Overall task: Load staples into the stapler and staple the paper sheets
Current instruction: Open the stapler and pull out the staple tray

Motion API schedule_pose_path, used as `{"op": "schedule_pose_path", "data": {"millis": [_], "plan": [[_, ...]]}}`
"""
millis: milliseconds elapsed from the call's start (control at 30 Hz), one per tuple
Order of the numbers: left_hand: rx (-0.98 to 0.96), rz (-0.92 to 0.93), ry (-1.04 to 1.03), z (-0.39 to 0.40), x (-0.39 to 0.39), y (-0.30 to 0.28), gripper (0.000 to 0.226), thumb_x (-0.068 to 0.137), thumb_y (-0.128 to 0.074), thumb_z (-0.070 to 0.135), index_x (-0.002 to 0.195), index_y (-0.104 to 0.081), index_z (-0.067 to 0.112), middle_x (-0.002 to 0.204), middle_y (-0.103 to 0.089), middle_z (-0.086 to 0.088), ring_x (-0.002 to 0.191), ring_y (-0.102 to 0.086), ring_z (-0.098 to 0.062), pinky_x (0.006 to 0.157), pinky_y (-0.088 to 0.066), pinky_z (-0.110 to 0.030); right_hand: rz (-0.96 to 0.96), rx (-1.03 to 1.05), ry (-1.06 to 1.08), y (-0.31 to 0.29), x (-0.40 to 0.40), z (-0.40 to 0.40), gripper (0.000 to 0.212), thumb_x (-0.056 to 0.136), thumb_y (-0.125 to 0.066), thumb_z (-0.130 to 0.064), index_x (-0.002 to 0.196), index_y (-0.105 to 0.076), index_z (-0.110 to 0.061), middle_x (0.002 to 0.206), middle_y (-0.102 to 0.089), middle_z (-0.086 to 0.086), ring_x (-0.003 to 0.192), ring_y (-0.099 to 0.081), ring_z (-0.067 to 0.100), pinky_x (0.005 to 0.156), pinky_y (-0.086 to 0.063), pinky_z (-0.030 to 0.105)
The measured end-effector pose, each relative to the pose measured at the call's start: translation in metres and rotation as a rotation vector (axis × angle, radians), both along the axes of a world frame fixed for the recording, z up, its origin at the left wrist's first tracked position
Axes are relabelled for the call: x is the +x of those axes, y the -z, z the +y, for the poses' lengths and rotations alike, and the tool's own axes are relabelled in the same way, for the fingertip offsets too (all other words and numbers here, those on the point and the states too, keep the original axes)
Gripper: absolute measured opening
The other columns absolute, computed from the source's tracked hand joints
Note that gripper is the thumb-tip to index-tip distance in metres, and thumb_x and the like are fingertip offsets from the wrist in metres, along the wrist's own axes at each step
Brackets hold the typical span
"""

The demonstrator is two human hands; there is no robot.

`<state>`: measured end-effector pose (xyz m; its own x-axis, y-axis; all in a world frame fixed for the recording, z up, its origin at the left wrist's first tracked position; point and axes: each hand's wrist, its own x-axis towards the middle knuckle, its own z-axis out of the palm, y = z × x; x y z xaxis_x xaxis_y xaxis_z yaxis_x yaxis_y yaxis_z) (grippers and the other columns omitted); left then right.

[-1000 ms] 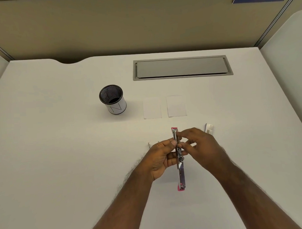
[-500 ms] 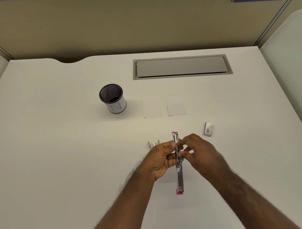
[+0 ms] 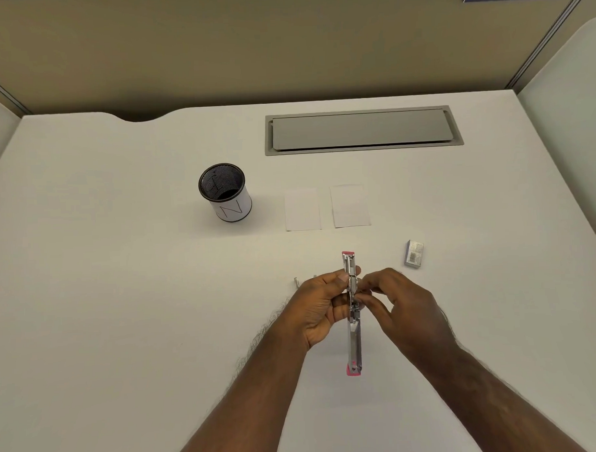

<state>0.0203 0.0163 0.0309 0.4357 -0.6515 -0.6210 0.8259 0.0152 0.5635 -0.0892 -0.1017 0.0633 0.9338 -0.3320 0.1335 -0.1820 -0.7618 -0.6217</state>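
Stapler swung fully open, held above the surface in front of the body, one pink end away, one toward the person; metal channel faces up

Risks, as judged: a staple strip, if one is under the right fingertips, is too small to make out; set in crooked it could jam or break apart; a loose hold could let the open stapler twist or drop

Left hand grips the stapler from the left, thumb on top near the far end, fingers curled under. Right hand comes in from the right, fingers bent, tips pinched at the channel mid-length; whether they hold anything, cannot tell

Beyond: two paper sheets lie flat side by side, unstapled; staple box to the right; small metal bits just left of the left hand; mesh cup far left
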Motion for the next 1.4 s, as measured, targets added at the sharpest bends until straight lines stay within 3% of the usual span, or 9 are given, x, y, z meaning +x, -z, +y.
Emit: {"op": "schedule_pose_path", "data": {"millis": [200, 367, 567, 733, 867, 933, 1000, 1167, 1400], "plan": [[-0.009, -0.035, 0.058, -0.003, 0.0, -0.006, 0.021, 0.099, -0.049, 0.011, 0.107, -0.069, 0.007, 0.087, -0.076, -0.01, 0.072, -0.073, -0.017, 0.071, -0.062, -0.03, -0.08, -0.226, -0.111, 0.002, -0.004, -0.007, 0.017, 0.078, -0.079, -0.013, 0.092, -0.071, -0.012, 0.084, -0.07, 0.0, 0.07, -0.066, 0.017, 0.062, -0.051, 0.021], [-0.01, -0.062, 0.052, -0.005, 0.002, -0.008, 0.022, 0.098, -0.051, 0.013, 0.108, -0.069, 0.007, 0.092, -0.074, -0.013, 0.083, -0.072, -0.024, 0.076, -0.061, -0.033, -0.095, -0.026, -0.032, -0.002, -0.004, -0.009, 0.018, 0.086, -0.065, -0.029, 0.097, -0.071, -0.016, 0.091, -0.069, -0.005, 0.08, -0.066, 0.012, 0.068, -0.053, 0.024], [0.019, -0.032, -0.017, -0.007, 0.006, -0.008, 0.023, 0.098, -0.051, 0.01, 0.111, -0.067, 0.0, 0.083, -0.072, -0.008, 0.069, -0.071, -0.017, 0.059, -0.06, -0.029, -0.027, -0.116, -0.147, -0.003, -0.005, -0.005, 0.007, 0.087, -0.068, -0.025, 0.093, -0.069, -0.02, 0.091, -0.066, -0.005, 0.082, -0.065, 0.015, 0.061, -0.056, 0.034], [0.003, -0.031, 0.007, -0.001, 0.006, -0.006, 0.022, 0.099, -0.05, 0.012, 0.106, -0.07, 0.005, 0.086, -0.073, -0.008, 0.072, -0.072, -0.018, 0.06, -0.06, -0.029, -0.004, -0.124, -0.134, -0.009, -0.007, -0.006, 0.023, 0.09, -0.057, -0.049, 0.095, -0.07, -0.031, 0.1, -0.069, -0.016, 0.094, -0.064, 0.008, 0.066, -0.057, 0.029], [-0.048, -0.044, 0.052, -0.002, 0.007, -0.009, 0.024, 0.099, -0.05, 0.013, 0.111, -0.067, 0.002, 0.093, -0.076, -0.011, 0.079, -0.074, -0.021, 0.069, -0.06, -0.029, 0.003, 0.09, 0.031, -0.008, 0.004, -0.01, 0.027, 0.099, -0.043, -0.039, 0.107, -0.067, -0.033, 0.098, -0.058, -0.017, 0.093, -0.06, 0.005, 0.073, -0.055, 0.027], [-0.059, -0.061, 0.062, -0.003, 0.007, -0.009, 0.024, 0.1, -0.049, 0.013, 0.109, -0.069, 0.004, 0.095, -0.076, -0.01, 0.083, -0.074, -0.022, 0.072, -0.061, -0.03, 0.049, 0.113, 0.078, -0.008, 0.011, -0.013, 0.028, 0.098, -0.042, -0.038, 0.109, -0.068, -0.033, 0.095, -0.057, -0.013, 0.089, -0.06, 0.009, 0.072, -0.056, 0.034], [-0.053, -0.073, 0.063, -0.004, 0.006, -0.009, 0.023, 0.099, -0.05, 0.014, 0.107, -0.071, 0.006, 0.095, -0.076, -0.009, 0.082, -0.074, -0.02, 0.072, -0.06, -0.03, 0.1, 0.085, 0.064, -0.01, 0.014, -0.013, 0.029, 0.097, -0.043, -0.037, 0.112, -0.068, -0.034, 0.093, -0.057, -0.011, 0.085, -0.06, 0.01, 0.071, -0.055, 0.037], [-0.02, -0.093, 0.054, -0.006, 0.008, -0.01, 0.022, 0.098, -0.053, 0.015, 0.108, -0.071, 0.007, 0.091, -0.075, -0.009, 0.079, -0.072, -0.018, 0.068, -0.06, -0.03, 0.166, -0.198, 0.036, -0.019, 0.015, -0.011, 0.029, 0.097, -0.044, -0.042, 0.107, -0.07, -0.038, 0.097, -0.06, -0.016, 0.073, -0.059, 0.007, 0.053, -0.047, 0.024], [0.024, -0.092, 0.04, -0.006, 0.004, -0.009, 0.024, 0.099, -0.051, 0.013, 0.111, -0.07, 0.003, 0.087, -0.074, -0.008, 0.072, -0.07, -0.017, 0.063, -0.06, -0.03, 0.243, -0.358, -0.069, -0.033, 0.018, -0.013, 0.033, 0.094, -0.042, -0.046, 0.092, -0.075, -0.039, 0.103, -0.066, -0.017, 0.071, -0.063, 0.008, 0.05, -0.037, 0.02]]}}
